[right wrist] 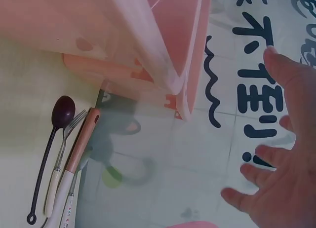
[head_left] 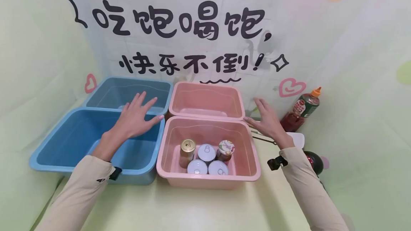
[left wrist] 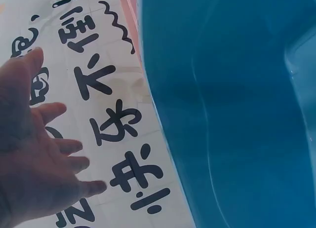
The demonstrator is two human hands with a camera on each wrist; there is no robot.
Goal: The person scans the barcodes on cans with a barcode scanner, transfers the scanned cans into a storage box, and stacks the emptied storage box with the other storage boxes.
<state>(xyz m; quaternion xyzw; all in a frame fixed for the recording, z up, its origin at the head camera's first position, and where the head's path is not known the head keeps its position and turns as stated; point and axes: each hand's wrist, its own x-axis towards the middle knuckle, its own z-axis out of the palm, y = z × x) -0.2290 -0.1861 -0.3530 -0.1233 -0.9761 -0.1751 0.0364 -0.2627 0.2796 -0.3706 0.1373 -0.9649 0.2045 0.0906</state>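
Note:
Fingers spread, my left hand [head_left: 133, 118] hovers over the blue tubs, holding nothing. The front blue tub [head_left: 72, 138] is below it and the rear blue tub [head_left: 107, 93] behind. My right hand [head_left: 266, 120], also with fingers apart and nothing held, is just right of the pink tubs. In the front pink tub [head_left: 208, 178] stand a tall gold-topped can [head_left: 187, 149], several white-lidded pull-tab cans [head_left: 206, 152] and a small container with a printed lid [head_left: 226, 147]. The rear pink tub [head_left: 205, 97] adjoins it. In the left wrist view the left hand [left wrist: 42, 149] is beside blue plastic.
Right of the tubs stands a red sauce bottle [head_left: 300, 111] with an orange cap. A dark spoon [right wrist: 63, 112], a fork [right wrist: 61, 154] and a brown-and-white handle [right wrist: 81, 141] lie on the table. A dark round object [head_left: 316, 163] is partly behind the right sleeve.

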